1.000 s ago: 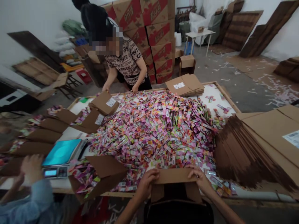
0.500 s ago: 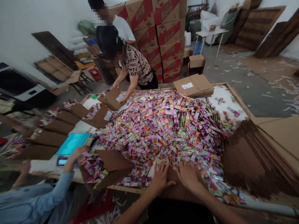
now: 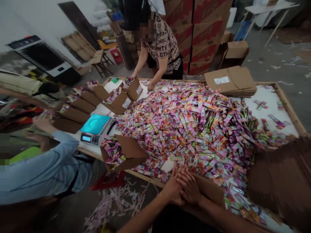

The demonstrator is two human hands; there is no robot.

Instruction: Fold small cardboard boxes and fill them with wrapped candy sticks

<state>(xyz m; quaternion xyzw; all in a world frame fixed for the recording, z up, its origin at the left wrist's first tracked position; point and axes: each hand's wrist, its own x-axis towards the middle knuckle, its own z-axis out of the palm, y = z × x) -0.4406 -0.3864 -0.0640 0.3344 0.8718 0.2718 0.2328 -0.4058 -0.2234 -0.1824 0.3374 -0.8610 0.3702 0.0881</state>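
— Head view only. What are the hands doing?

— I see the left hand [image 3: 174, 185] and the right hand [image 3: 190, 187] side by side, touching, both laid flat with fingers stretched out on a cardboard box [image 3: 209, 191] at the near edge of the table [image 3: 290, 108]. Nothing is clasped; the palms press on the box's top flap. The fingertips reach the foot of the heap of packets [image 3: 194, 126].

— Where does that box sit?

— At the near rim, right in front of me, with coloured packets lying against its far side and to its right.

— And around it?

— Left of my hands an open box [image 3: 126, 155] lies tilted, packets spilling from its mouth. Beyond it stands a scale [image 3: 96, 127] with a blue-green pan. A person's sleeve [image 3: 41, 165] in light blue is at the left edge. Across the table another person [image 3: 161, 45] leans over, hands down near more open boxes [image 3: 121, 97]. A stack of flat cartons [image 3: 230, 82] rests at the far right corner, and a blurred brown stack [image 3: 282, 181] fills the near right.
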